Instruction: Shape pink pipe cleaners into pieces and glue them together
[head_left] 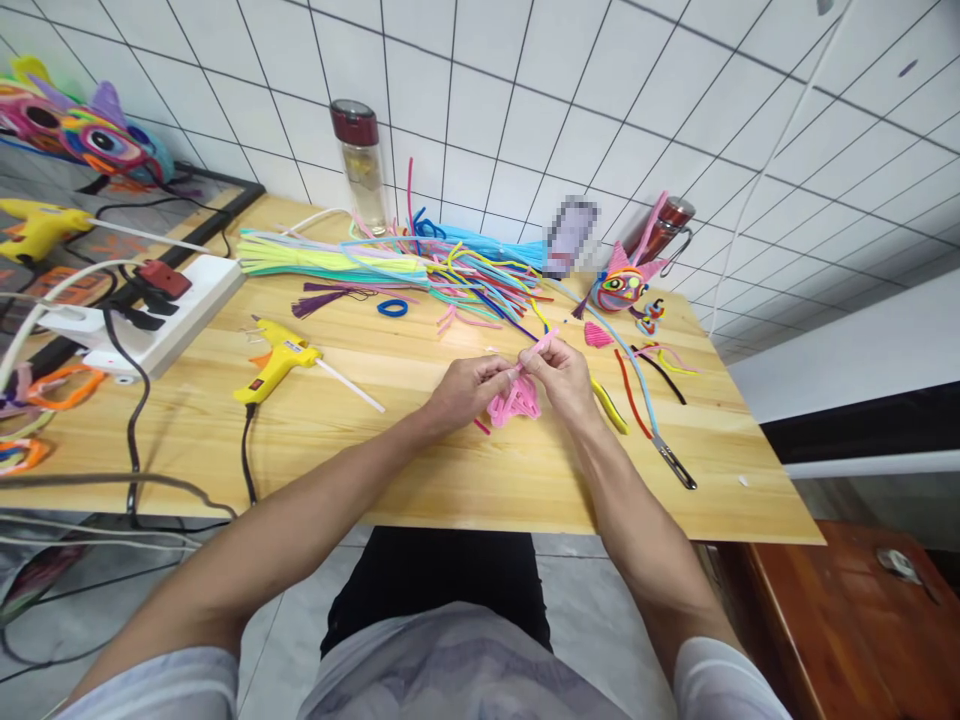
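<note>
Left hand (471,393): fingers closed on the pink pipe-cleaner piece (514,400), near its upper part. Right hand (559,378): fingers pinching the same piece at its upper end, close beside the left. The piece hangs below both hands, over the wooden surface (480,490). Noted left of the hands: a yellow glue gun (279,362) on its side, glue stick protruding. Beyond the hands: a heap of multicoloured pipe cleaners (337,258) and a blue ring (392,308). To the right: a small decorated mask (621,287) and a dark-handled cutting tool (675,464).
</note>
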